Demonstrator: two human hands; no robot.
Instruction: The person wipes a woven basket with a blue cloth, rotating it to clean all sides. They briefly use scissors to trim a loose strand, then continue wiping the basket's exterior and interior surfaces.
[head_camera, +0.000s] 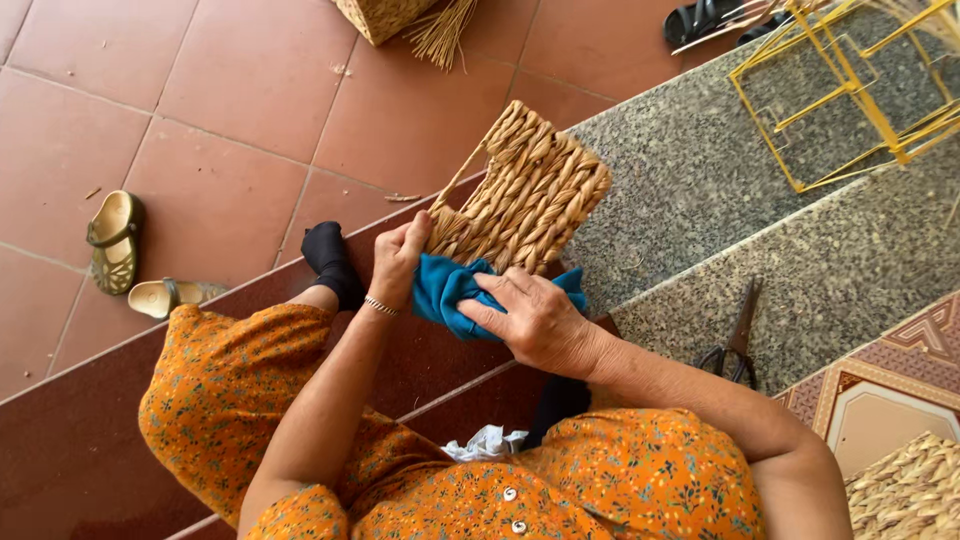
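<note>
Red-brown square floor tiles (240, 90) fill the upper left of the frame, and speckled grey granite steps (690, 190) cross the right. A yellow wire frame (850, 90) stands at the upper right. At centre sits a half-woven tan straw basket (530, 195), tilted on the step edge. The left hand (398, 260) closes its fingers on the basket's lower left corner. The right hand (535, 320) presses curled fingers on a teal cloth (450, 290) bunched just below the basket. Black scissors (735, 340) lie at right; two olive sandals (125, 255) at left.
</note>
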